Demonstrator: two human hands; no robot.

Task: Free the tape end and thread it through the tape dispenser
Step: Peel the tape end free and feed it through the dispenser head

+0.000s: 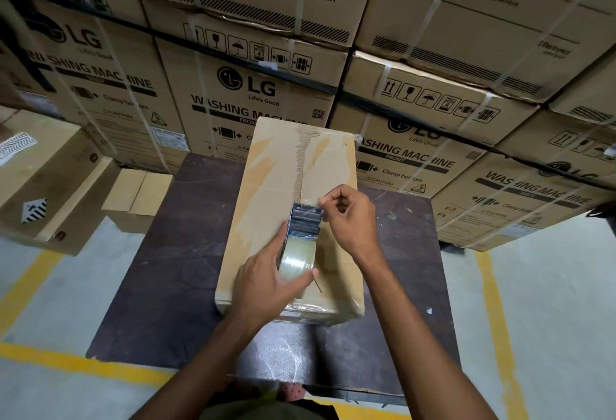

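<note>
A blue metal tape dispenser (305, 219) with a roll of clear tape (297, 256) rests on top of a cardboard box (266, 179). My left hand (266, 279) grips the roll and the dispenser's near end, thumb across the roll. My right hand (346, 216) is at the dispenser's far end by the toothed blade, with thumb and forefinger pinched on the clear tape end (316, 204). The tape end is thin and hard to make out.
The box lies on a dark worn table (173, 269). Behind it rise stacked washing machine cartons (253, 93). A small carton (136, 196) and larger cartons (46, 183) stand on the left floor. Yellow lines (496, 319) mark the grey floor.
</note>
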